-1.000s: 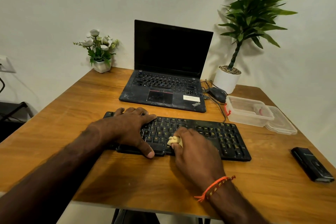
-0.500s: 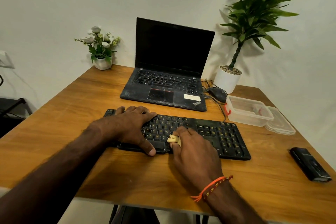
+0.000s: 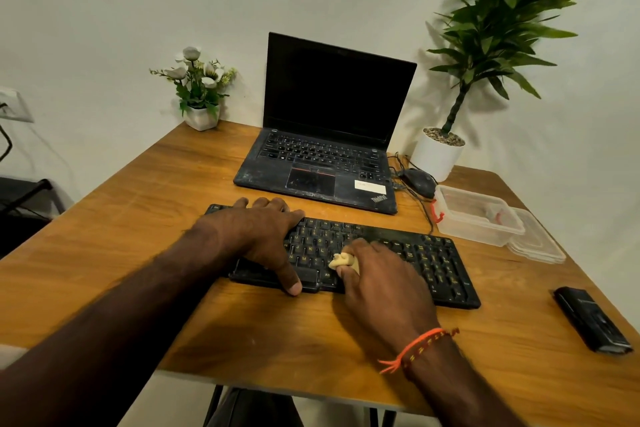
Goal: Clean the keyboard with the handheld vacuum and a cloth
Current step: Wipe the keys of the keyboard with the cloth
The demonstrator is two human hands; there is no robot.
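A small crumpled beige cloth [image 3: 341, 261] is pinched in the right hand [image 3: 377, 284] and pressed on the flat black plastic keyboard [image 3: 415, 260]. The keyboard's left half is held down by the left hand [image 3: 263, 236], fingers flat, nothing gripped.

The laptop [image 3: 325, 149] carries a slanted "ThinkPad" logo at the 5 o'clock corner of its palm rest, and the white sticker [image 3: 370, 186] just beside it, toward 9 o'clock, bears print too faint to read. On the black keyboard [image 3: 408, 260], yellowish legends can be read on a few keys: "J", "K", "N" and "M" near its middle, and "Alt" on the bottom row toward 6 o'clock. The other key legends are too small or blurred to read.
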